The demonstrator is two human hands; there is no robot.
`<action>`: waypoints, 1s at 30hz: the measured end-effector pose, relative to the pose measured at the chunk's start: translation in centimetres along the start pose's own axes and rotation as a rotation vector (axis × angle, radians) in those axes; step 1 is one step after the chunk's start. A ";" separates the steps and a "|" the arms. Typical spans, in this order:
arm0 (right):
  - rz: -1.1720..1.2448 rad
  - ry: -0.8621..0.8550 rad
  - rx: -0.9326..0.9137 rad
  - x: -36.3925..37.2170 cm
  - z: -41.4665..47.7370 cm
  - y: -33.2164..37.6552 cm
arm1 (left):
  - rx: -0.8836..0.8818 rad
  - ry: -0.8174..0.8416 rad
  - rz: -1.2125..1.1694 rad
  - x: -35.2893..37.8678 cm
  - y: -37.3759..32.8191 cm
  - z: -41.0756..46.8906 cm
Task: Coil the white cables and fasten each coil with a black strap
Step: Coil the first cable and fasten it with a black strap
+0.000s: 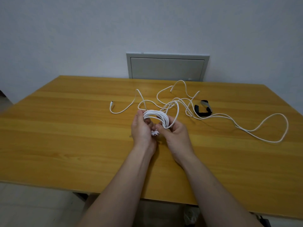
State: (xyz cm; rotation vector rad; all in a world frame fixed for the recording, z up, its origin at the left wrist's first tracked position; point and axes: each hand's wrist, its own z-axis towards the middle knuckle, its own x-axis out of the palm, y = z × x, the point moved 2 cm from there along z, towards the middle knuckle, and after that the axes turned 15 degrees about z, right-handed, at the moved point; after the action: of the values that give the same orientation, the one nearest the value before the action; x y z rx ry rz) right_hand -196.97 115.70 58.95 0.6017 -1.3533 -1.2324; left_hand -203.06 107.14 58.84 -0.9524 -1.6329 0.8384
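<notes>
Both hands grasp the coil (155, 117) — left hand (141, 128), right hand (176, 133) — while slack cable (246, 128) trails toward the table's (65, 128) right edge, black strap (203, 110) nearer right hand.

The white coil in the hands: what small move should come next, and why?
Probably wind one more loop. The coil sits between the left hand and the right hand, but much loose cable lies on the table to the right. The black strap lies apart, untouched; strapping now seems too early.
</notes>
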 end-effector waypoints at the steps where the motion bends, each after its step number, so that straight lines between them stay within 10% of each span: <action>1: -0.021 -0.009 -0.019 0.0 0.0 0.0 | 0.026 -0.007 0.028 0.0 0.0 -0.1; 16: 0.159 0.106 0.188 -0.6 0.1 0.7 | -0.014 0.201 0.107 0.1 -0.7 -1.5; 30: 0.269 0.012 0.307 -2.0 0.5 0.8 | 0.259 0.281 0.736 -0.2 1.0 -0.7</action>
State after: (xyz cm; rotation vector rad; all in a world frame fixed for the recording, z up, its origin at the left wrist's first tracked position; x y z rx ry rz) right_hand -196.79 117.85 58.98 0.6136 -1.5706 -0.8102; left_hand -202.15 107.48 58.11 -1.4308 -0.8906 1.2970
